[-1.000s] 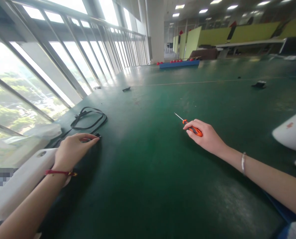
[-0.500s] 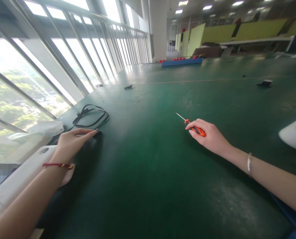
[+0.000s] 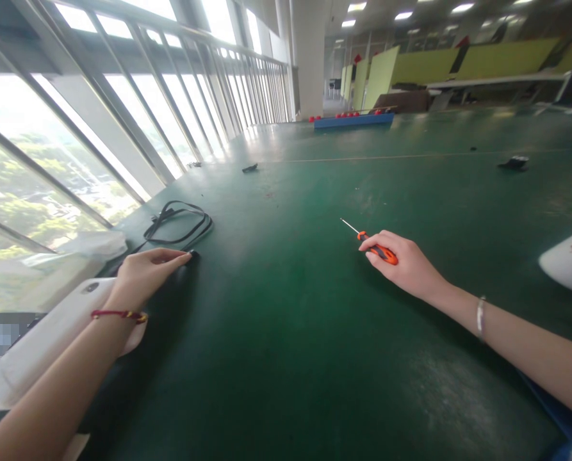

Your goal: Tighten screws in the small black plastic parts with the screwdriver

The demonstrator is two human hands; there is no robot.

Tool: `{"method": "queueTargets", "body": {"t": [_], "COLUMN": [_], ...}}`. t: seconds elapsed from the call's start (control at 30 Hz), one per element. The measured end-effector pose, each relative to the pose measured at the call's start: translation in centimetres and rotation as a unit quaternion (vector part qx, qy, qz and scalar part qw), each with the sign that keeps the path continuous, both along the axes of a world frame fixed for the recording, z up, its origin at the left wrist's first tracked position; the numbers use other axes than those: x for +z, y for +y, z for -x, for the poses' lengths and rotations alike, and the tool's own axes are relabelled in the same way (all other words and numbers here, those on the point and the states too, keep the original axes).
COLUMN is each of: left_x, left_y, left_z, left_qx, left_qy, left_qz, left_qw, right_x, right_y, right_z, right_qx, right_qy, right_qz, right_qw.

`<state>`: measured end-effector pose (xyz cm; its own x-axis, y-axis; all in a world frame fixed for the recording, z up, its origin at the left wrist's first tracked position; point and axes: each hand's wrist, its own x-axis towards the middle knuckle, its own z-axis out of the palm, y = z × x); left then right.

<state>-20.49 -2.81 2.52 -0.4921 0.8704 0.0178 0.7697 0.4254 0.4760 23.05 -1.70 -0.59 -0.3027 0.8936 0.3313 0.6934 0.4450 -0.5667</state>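
Note:
My right hand (image 3: 405, 259) is wrapped round the orange and black handle of a screwdriver (image 3: 385, 254). Its thin metal shaft points up and to the left, close over the green table. On the left side, the fingertips of my left hand (image 3: 151, 272) pinch a small black piece (image 3: 194, 254) at the tabletop; its kind is mostly hidden by the fingers. A loop of flat black cable (image 3: 202, 225) lies just beyond that hand. One strand of the cable runs down to near the fingertips, but I cannot tell whether it joins the piece.
A white phone-like case (image 3: 50, 346) lies under my left forearm. The green table (image 3: 276, 320) meets a metal railing (image 3: 170, 121) on the left. Farther off are small black parts (image 3: 514, 163) and a long blue tray (image 3: 353, 121) with red pieces. A white rounded object (image 3: 571, 259) stands at the right.
The left hand has shifted very slightly to the right, its fingers still pinched on the small black piece. The right hand and screwdriver have hardly moved.

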Motion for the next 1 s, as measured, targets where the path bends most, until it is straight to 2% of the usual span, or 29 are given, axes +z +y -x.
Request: {"method": "queueTargets", "body": {"t": [0.1,0.27,0.47,0.67,0.77,0.9,1.0], "left_x": [0.0,0.0,0.7,1.7,2.1,2.2,2.5], "left_y": [-0.2,-0.4,0.4,2.0,2.4,2.6,2.8], "left_z": [-0.1,-0.4,0.1,0.7,0.7,0.9,0.3], "left_qx": [-0.014,0.001,-0.054,-0.085,-0.074,-0.047,-0.067], "left_qy": [-0.01,-0.015,0.027,-0.047,-0.083,-0.128,-0.067], "left_qz": [-0.005,-0.031,0.032,0.083,0.095,0.102,0.095], "left_qw": [1.0,0.999,0.998,0.992,0.989,0.985,0.991], "right_x": [0.1,0.1,0.2,0.4,1.7,5.0,7.9], "right_y": [0.0,0.0,0.0,0.2,0.6,1.7,2.7], "right_z": [0.0,0.1,0.1,-0.1,-0.1,0.3,0.8], "right_qx": [0.001,0.003,0.0,0.0,-0.004,-0.052,-0.052], "right_qy": [0.0,0.002,0.009,0.026,0.034,0.065,0.123], "right_qz": [-0.004,-0.004,0.002,-0.001,-0.007,-0.059,-0.133], "right_qw": [1.0,1.0,1.0,1.0,0.999,0.995,0.982]}}
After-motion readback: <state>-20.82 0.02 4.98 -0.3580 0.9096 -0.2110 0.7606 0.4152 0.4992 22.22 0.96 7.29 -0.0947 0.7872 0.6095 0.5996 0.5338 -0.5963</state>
